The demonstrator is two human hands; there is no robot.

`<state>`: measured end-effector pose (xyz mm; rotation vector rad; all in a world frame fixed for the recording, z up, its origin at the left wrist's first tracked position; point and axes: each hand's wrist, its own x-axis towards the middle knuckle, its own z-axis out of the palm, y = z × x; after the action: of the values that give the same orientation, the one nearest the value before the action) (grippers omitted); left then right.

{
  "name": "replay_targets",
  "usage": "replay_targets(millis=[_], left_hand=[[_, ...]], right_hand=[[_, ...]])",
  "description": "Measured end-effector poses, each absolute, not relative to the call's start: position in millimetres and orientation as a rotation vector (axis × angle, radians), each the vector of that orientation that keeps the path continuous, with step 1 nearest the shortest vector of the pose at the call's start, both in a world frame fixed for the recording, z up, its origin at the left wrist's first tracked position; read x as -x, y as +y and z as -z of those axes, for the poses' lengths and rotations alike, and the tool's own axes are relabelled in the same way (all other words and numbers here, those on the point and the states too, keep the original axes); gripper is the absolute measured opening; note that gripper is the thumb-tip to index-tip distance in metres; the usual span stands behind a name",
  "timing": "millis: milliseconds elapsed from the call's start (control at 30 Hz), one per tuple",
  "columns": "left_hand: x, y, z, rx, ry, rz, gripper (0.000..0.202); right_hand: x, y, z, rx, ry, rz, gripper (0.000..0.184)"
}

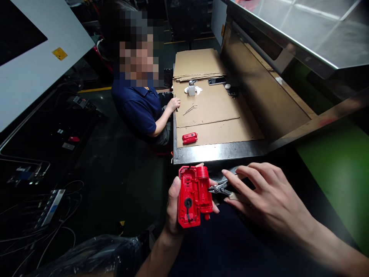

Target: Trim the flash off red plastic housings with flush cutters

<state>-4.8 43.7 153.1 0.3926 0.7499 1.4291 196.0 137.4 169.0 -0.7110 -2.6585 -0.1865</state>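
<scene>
My left hand [173, 206] grips a red plastic housing [188, 196] with its hollow inside turned up to me. A round black part with a short black strip sits inside the housing, and a ribbed cylindrical section runs along its right side. In my right hand [259, 188] is a pair of pliers [221, 187], fingers wrapped about its light-coloured handles. The jaws are at the housing's right edge; whether they touch or pinch anything there I cannot tell. Part of the left fingers is hidden behind the housing.
Ahead stands a metal-edged bench with a cardboard sheet [221, 134]. On it lie another red housing [189, 138], tweezers [190, 109], a small dispenser bottle [191, 88] and a phone [216, 81]. A co-worker [141, 104] sits at its left. A metal shelf [311, 34] overhangs the right.
</scene>
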Motion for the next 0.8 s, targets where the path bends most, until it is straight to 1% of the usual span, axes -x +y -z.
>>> replay_targets(millis=[167, 333, 467, 533, 667, 700, 733, 800], left_hand=[[4.4, 48.2, -155.4, -0.398, 0.742, -1.441, 0.065], [5.2, 50.0, -152.0, -0.395, 0.704, -1.417, 0.063], [5.9, 51.7, -150.1, -0.379, 0.620, -1.364, 0.062], [6.4, 54.4, -151.0, -0.373, 0.548, -1.349, 0.064], [6.2, 58.3, -153.8, -0.425, 0.475, -1.392, 0.070], [5.6, 57.7, -153.7, -0.442, 0.486, -1.404, 0.071], [4.8, 56.3, -152.8, -0.453, 0.503, -1.416, 0.072], [3.1, 52.4, -148.5, -0.484, 0.560, -1.461, 0.072]], right_hand=[[-195.1, 137.7, -171.2, 0.688, -2.681, 0.198, 0.041], [-196.3, 138.0, -173.2, 0.662, -2.716, 0.199, 0.027], [-200.3, 134.9, -165.3, 0.654, -2.674, 0.157, 0.027], [-202.8, 131.3, -154.6, 0.673, -2.567, -0.040, 0.029], [-209.8, 124.2, -131.7, 0.856, -2.063, -0.928, 0.038], [-211.8, 123.7, -128.6, 0.908, -1.956, -1.077, 0.040], [-213.5, 123.7, -127.4, 0.958, -1.903, -1.159, 0.041], [-215.4, 124.8, -130.6, 1.019, -1.966, -1.147, 0.039]])
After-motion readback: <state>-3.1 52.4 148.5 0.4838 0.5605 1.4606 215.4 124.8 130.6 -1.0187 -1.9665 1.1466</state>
